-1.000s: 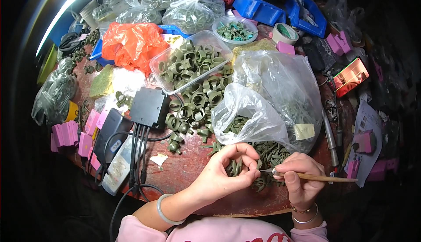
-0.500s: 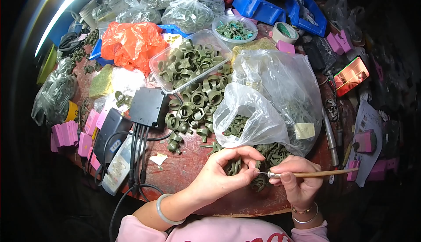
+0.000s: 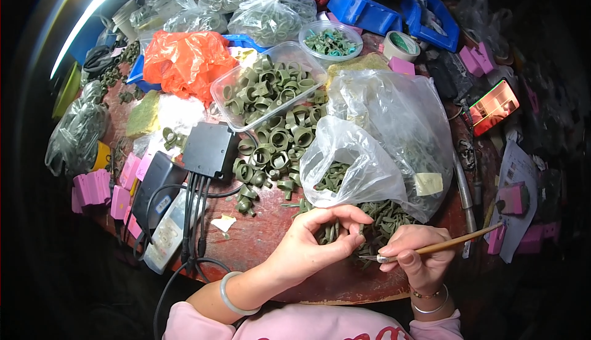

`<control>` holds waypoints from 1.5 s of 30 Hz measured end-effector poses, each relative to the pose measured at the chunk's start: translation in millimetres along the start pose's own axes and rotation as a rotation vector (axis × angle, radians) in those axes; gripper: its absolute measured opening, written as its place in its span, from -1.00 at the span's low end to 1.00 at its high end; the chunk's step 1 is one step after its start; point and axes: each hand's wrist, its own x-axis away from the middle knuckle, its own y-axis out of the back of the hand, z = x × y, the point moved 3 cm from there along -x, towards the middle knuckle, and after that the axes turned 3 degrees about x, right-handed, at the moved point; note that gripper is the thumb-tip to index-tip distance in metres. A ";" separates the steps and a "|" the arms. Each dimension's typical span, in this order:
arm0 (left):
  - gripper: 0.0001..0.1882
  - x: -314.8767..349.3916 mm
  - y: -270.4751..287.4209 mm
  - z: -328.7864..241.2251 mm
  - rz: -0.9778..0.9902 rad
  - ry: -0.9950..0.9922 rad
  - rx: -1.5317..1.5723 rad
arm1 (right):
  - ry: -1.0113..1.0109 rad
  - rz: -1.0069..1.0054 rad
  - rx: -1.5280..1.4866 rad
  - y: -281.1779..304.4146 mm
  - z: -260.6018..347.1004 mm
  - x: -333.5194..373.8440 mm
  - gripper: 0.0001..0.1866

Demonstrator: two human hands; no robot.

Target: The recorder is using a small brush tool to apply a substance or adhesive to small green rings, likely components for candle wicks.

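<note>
Low in the frame, just right of centre, the left hand (image 3: pixel 320 241) comes up from a pink-sleeved forearm with a pale bangle at the wrist, palm turned inward and fingers curled, thumb and forefinger pinched shut on a small olive-green ring-shaped piece (image 3: pixel 360 228). Just to its right, the right hand (image 3: pixel 418 257) lies knuckles-up with its fingers folded closed around a thin wooden-handled brush (image 3: pixel 437 247), which runs from the lower centre up toward the right, its metal-collared tip close beside the held piece. Both hands hover over a loose heap of olive-green rings (image 3: pixel 381 217) spilling from a crumpled clear plastic bag (image 3: pixel 369 155) on the worn red round table (image 3: pixel 271 241). At upper centre sits a clear plastic tub of more rings (image 3: pixel 265 87).
</note>
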 end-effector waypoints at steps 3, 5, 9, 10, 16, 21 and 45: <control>-0.75 1.3 -1.2 -0.7 -0.010 0.035 0.023 | -0.025 -0.084 0.010 2.6 -0.8 1.1 -0.80; -0.74 2.9 -0.1 -1.4 -0.019 0.105 0.078 | -0.074 -0.135 0.045 3.2 -1.2 2.5 -0.80; -0.69 4.0 1.7 -1.5 -0.025 0.278 0.299 | -0.066 -0.241 0.144 5.8 -0.2 2.5 -0.81; -0.66 3.7 1.4 -1.5 -0.025 0.302 0.332 | -0.066 -0.218 0.148 4.3 0.0 2.2 -0.81; -0.59 3.0 -2.3 -5.1 0.027 0.266 0.345 | 0.022 -0.226 0.291 1.2 4.8 -0.1 -0.86; -0.60 4.2 -0.7 -5.4 0.020 0.302 0.321 | 0.087 -0.199 0.378 -1.0 7.4 -2.3 -0.90; -0.69 4.6 -1.9 -2.3 0.044 0.354 0.247 | -0.018 -0.118 0.251 -3.5 5.2 -0.7 -0.86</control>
